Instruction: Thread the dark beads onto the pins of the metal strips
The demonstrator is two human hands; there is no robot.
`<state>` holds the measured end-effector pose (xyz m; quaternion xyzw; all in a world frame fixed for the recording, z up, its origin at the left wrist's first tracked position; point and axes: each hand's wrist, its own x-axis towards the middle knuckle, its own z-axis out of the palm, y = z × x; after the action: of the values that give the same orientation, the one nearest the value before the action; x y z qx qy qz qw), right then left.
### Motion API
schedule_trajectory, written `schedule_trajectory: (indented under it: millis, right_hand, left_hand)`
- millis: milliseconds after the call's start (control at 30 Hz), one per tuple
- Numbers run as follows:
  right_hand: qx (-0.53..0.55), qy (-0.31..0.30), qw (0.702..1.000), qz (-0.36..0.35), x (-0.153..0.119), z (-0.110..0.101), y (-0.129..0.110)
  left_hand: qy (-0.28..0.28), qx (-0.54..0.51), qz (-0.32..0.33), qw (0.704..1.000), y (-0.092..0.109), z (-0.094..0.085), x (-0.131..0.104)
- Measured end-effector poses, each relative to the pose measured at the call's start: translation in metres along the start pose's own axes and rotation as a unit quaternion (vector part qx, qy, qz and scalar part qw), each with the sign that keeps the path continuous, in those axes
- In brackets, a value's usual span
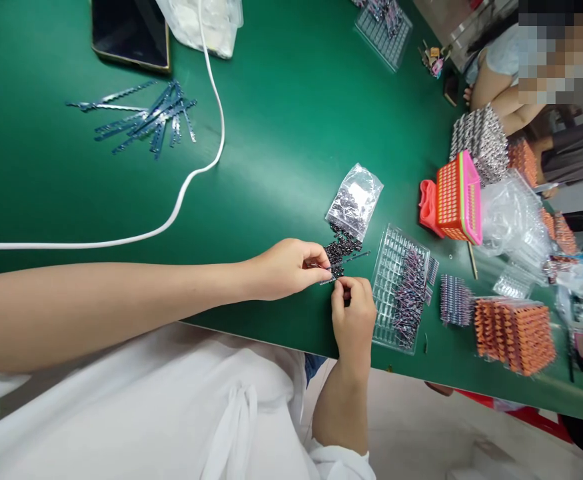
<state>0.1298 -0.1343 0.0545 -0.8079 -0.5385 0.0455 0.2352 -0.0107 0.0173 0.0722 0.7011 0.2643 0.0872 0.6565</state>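
My left hand [291, 268] is closed, thumb and fingers pinching a thin dark strip [357, 257] that sticks out to the right over loose dark beads. Close beside it, my right hand [355, 313] is closed too, its thumb and forefinger pressed together at the strips' lower end; what sits between them is too small to make out. The dark round beads [342, 248] lie heaped on the green table, spilling from the mouth of a clear plastic bag [355, 200]. Right of my hands, a clear compartment tray [387, 287] holds a pile of thin purplish-dark pieces [410, 293].
Blue metallic strips [146, 119] lie at upper left, near a phone [131, 33] and a white cable [186, 183]. At right stand an orange basket [452, 200], stacked orange pieces [514, 337] and plastic bags [506, 213]. Another person [501, 73] sits at upper right.
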Motion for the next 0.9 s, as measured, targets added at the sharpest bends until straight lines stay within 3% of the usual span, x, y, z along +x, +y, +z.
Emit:
schedule_trajectory:
  millis: [267, 533, 900]
  right_hand:
    - [0.151, 0.071, 0.986, 0.013, -0.016, -0.008, -0.023]
    - [0.117, 0.211, 0.97, -0.01, -0.023, 0.007, -0.029]
    - [0.063, 0.293, 0.954, 0.018, -0.027, 0.015, -0.029]
  left_hand:
    - [-0.064, -0.036, 0.059, 0.996, 0.006, 0.001, -0.009]
    - [-0.07, -0.116, 0.092, 0.987, 0.004, 0.009, -0.016]
    - [-0.094, -0.292, 0.01, 0.952, 0.008, 0.016, -0.018]
